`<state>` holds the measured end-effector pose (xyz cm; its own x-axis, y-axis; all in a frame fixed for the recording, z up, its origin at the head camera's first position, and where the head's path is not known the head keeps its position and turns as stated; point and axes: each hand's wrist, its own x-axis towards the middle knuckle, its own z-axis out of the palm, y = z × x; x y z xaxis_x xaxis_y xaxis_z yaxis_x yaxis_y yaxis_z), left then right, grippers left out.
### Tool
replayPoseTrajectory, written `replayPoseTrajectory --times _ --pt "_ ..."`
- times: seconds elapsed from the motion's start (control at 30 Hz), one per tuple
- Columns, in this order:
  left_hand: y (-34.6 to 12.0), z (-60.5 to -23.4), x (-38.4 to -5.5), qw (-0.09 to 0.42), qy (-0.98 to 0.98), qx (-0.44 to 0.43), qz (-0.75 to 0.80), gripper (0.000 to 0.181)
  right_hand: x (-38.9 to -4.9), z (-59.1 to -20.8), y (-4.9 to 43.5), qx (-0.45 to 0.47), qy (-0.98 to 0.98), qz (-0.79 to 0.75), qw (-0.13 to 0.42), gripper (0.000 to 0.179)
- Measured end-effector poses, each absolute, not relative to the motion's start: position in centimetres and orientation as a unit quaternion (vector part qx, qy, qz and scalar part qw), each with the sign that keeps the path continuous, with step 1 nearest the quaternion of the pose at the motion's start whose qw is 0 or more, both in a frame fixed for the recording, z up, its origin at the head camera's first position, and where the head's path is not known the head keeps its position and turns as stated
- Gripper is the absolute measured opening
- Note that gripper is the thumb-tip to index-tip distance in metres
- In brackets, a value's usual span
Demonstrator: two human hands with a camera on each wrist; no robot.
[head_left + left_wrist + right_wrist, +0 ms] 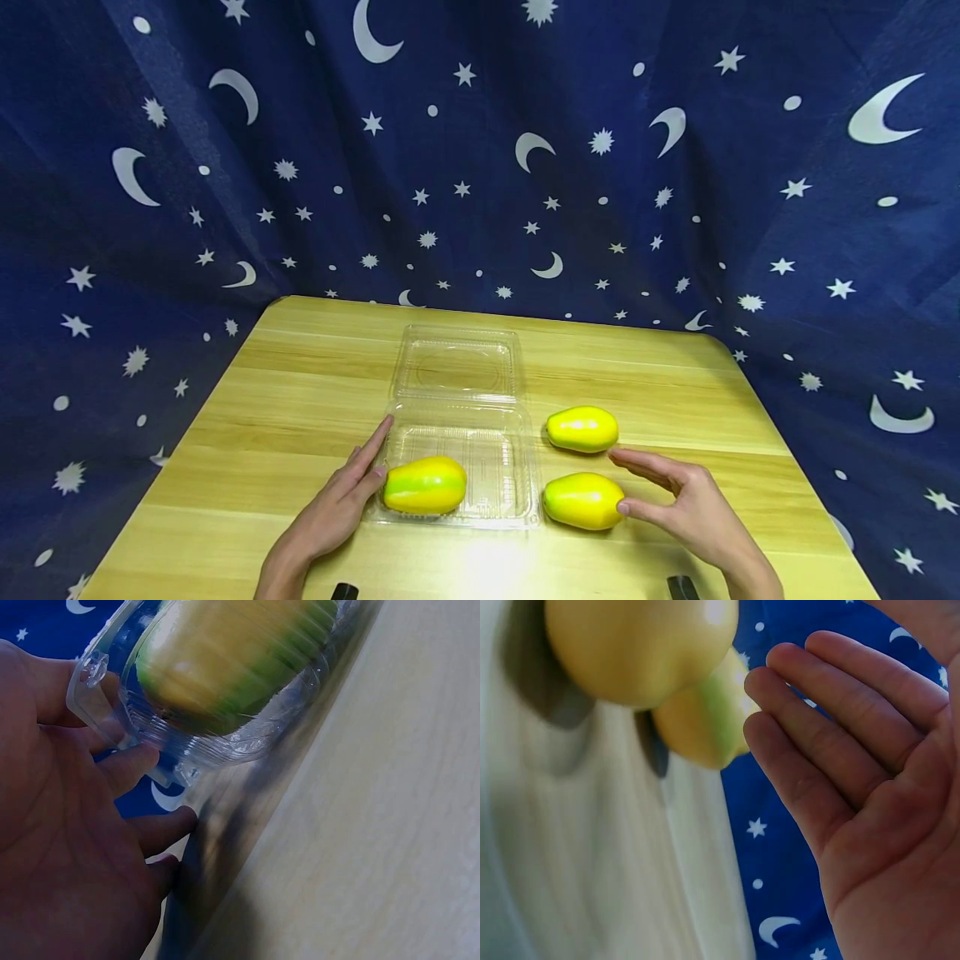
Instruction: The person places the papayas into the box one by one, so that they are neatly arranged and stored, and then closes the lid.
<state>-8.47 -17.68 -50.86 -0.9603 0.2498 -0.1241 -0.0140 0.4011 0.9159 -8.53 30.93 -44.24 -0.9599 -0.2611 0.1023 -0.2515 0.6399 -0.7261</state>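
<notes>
Head view: the front loose glossy yellow-green oval fruit is lying on the table, long axis sideways, one end facing the nearer, spread right hand, while the straight-fingered left hand is touching the hinged clear-plastic container leftward.

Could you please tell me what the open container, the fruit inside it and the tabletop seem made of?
Container: thin, glossy clear plastic, most likely; see-through ribbed walls catch highlights.
Fruit: possibly smooth moulded plastic or foam, judging by its even sheen; real skin remains possible.
Tabletop: wood or wood-look laminate; grain bands and bright glare suggest a semi-gloss coat.
</notes>
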Motion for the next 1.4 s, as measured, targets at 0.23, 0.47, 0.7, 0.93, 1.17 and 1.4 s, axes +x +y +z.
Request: replayPoseTrajectory --times 0.23,0.47,0.7,0.93,1.17,1.4 --pt "-17.7 -50.8 -8.5 0.123 0.827 0.072 0.544 0.061 -8.6 -45.4 31.7 -0.129 0.906 -0.402 0.027 0.059" --pt "-17.7 -50.8 -8.5 0.122 0.825 0.079 0.546 0.061 -8.7 -46.2 31.8 -0.136 0.895 -0.423 0.042 0.064" --pt "-17.7 -50.9 -8.5 0.123 0.824 0.079 0.547 0.060 -8.8 -46.8 31.8 -0.145 0.878 -0.451 0.071 0.067" --pt "-17.7 -51.0 -8.6 0.116 0.823 0.081 0.549 0.060 -9.1 -47.0 31.8 -0.146 0.869 -0.464 0.092 0.064" --pt "-17.6 -51.0 -8.6 0.119 0.825 0.075 0.548 0.061 -9.2 -47.0 31.8 -0.157 0.858 -0.475 0.114 0.064" --pt "-17.6 -50.9 -8.7 0.121 0.825 0.075 0.547 0.060 -9.1 -47.1 31.9 -0.137 0.860 -0.469 0.147 0.061"
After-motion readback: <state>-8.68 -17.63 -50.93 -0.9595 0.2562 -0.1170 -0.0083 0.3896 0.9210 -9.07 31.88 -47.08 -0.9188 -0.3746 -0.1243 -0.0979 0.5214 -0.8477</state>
